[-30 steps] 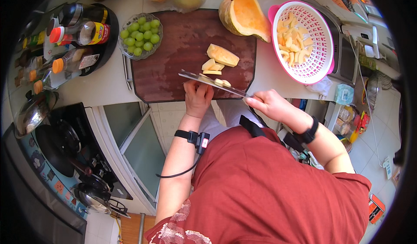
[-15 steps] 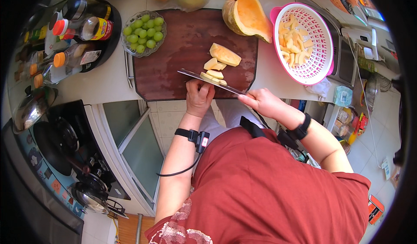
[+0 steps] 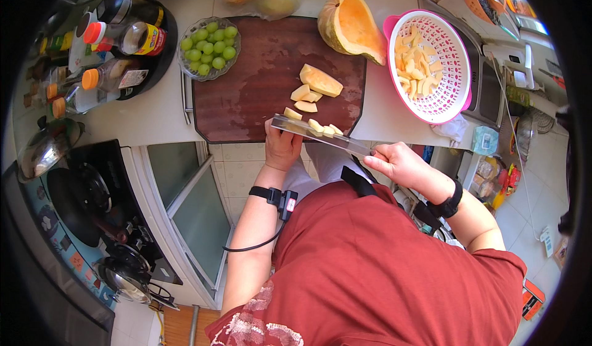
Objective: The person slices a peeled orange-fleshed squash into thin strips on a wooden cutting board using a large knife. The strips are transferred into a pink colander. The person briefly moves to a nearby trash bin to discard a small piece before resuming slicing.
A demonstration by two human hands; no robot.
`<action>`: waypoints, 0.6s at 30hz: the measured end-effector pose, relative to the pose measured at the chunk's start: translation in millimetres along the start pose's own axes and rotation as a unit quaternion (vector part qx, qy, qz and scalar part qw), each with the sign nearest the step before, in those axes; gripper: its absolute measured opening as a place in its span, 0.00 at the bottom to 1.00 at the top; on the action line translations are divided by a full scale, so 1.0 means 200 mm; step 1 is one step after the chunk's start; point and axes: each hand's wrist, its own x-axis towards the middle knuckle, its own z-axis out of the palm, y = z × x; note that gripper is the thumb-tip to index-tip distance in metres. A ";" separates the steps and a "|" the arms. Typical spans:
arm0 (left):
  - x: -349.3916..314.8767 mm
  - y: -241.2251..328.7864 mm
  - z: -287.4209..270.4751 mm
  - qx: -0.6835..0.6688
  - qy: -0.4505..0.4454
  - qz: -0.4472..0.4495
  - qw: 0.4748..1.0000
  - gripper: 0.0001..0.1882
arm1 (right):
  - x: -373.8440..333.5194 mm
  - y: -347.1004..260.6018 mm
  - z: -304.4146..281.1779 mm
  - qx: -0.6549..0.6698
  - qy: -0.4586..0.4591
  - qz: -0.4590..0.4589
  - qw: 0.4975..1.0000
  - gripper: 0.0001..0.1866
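Observation:
My right hand grips the handle end of a kitchen knife, held over the near edge of the dark red-brown cutting board. The blade is turned fairly flat, and several pale pumpkin slices show along its far edge. Close against the blade's tip end is my left hand, its fingers curled and partly hidden by the blade; what they hold cannot be made out. Farther back on the board lie a peeled pumpkin wedge, smaller pieces and a slice.
A white-and-pink colander with pumpkin slices stands at right beside a cut pumpkin. A glass bowl of green grapes sits on the board's far left corner. Bottles crowd a dark tray at left; a stove is below them.
The knife has tilted flatter, and its handle has moved right and nearer to me with my right hand. Slices have shifted along the blade. My left hand stays near the tip.

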 end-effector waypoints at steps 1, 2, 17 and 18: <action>0.00 0.00 0.00 0.000 0.004 0.001 1.000 0.15 | 0.00 0.00 0.00 0.004 0.003 0.003 1.000 0.27; 0.00 0.00 0.00 -0.006 -0.002 -0.007 1.000 0.15 | 0.01 0.00 0.01 0.006 0.004 0.006 1.000 0.27; -0.03 0.01 0.02 -0.062 0.013 -0.053 0.997 0.19 | 0.30 -0.01 0.06 -0.016 0.014 -0.042 0.999 0.30; -0.03 0.01 0.02 -0.049 0.012 -0.053 0.997 0.18 | 0.26 0.00 0.06 -0.009 0.012 -0.049 0.999 0.29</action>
